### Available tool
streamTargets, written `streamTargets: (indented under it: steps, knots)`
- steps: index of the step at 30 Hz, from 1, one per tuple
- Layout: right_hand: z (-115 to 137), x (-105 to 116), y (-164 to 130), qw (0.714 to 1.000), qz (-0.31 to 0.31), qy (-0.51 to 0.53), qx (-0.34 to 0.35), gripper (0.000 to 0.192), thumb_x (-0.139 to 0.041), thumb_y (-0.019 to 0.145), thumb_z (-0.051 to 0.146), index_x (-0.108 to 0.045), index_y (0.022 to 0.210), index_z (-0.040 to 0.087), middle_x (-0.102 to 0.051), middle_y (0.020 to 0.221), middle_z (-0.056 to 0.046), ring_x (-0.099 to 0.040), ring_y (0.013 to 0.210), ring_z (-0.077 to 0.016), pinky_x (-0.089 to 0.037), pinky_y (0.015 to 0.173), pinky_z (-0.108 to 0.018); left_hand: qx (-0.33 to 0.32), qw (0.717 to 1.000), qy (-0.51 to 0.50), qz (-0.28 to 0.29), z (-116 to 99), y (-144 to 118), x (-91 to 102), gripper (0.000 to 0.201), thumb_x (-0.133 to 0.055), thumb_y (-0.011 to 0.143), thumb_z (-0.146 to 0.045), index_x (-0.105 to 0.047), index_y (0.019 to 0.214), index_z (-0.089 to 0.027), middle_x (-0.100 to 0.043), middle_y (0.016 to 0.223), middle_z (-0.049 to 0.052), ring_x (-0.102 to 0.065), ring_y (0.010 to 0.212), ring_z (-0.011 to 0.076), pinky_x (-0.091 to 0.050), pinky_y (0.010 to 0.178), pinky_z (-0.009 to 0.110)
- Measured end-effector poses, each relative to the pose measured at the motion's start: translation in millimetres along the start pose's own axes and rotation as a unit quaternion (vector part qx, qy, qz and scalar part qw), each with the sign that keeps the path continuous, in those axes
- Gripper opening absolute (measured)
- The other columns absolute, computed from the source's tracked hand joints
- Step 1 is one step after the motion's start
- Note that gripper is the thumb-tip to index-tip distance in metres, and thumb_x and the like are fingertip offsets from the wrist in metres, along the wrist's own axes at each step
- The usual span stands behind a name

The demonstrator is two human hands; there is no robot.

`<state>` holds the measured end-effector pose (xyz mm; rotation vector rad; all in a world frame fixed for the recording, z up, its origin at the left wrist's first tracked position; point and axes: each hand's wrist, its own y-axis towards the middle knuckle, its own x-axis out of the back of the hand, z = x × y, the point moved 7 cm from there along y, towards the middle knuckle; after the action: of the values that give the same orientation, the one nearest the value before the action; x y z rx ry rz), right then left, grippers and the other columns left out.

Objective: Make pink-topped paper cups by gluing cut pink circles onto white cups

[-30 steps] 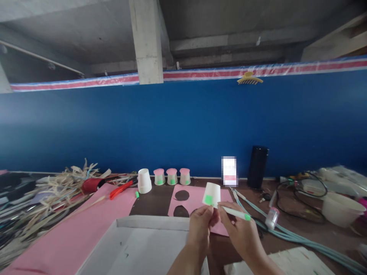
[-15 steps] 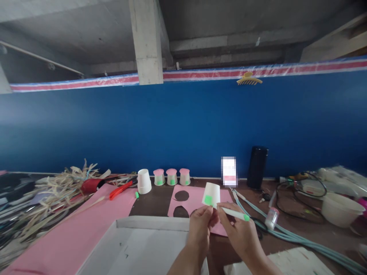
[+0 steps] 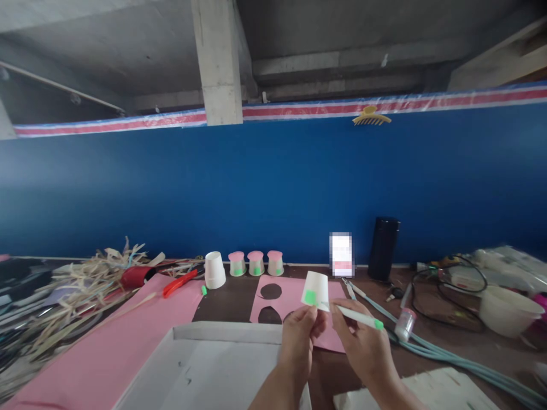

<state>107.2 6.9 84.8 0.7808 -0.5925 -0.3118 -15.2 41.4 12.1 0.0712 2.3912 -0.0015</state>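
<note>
Green-capped pen (image 3: 358, 317) shifted right; cup (image 3: 315, 289) unmoved

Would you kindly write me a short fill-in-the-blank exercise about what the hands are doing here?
1. The left hand holds an upside-down white paper cup bearing a ____ square.
2. The right hand holds a pen with its tip at the ____.
3. Along the wall stand ____ pink-topped cups.

Missing words: green; cup; three
</note>
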Motion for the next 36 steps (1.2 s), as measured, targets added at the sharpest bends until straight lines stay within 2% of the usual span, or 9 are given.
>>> streamTargets:
  steps: [9,20,36]
  knots:
    - [0.8,-7.0,0.4,0.999,0.032,-0.026,-0.003,0.022,-0.050,0.087,0.034,-0.064,0.092,0.018,-0.068,0.090,-0.008,-0.065,0.076,-0.0180,-0.052,0.063,-0.025,0.002,1.000,-0.024,0.007,-0.1,-1.0,0.0,0.027,-0.076,0.067,-0.034,-0.069,0.075,-0.008,-0.064,0.074,0.008,-0.060,0.073,0.0139,-0.048,0.074,0.026]
    - [2.0,-10.2,0.5,0.999,0.042,-0.029,0.009,0.020,-0.049,0.087,0.032,-0.064,0.090,0.020,-0.069,0.089,-0.006,-0.065,0.084,-0.0194,-0.051,0.074,-0.028,0.005,1.000,-0.028,0.013,0.3,-1.4,-2.0,0.021,-0.074,0.068,-0.029,-0.068,0.070,-0.010,-0.063,0.070,0.005,-0.059,0.070,0.0118,-0.047,0.073,0.024]
    - [0.0,-7.4,0.3,0.999,0.026,-0.041,0.011,0.021,-0.048,0.087,0.033,-0.064,0.092,0.019,-0.069,0.091,-0.007,-0.065,0.085,-0.0202,-0.052,0.075,-0.029,0.012,0.999,-0.030,-0.002,1.6,-1.2,0.2,0.026,-0.078,0.063,-0.033,-0.069,0.071,-0.009,-0.066,0.073,0.008,-0.062,0.073,0.0148,-0.048,0.076,0.027]
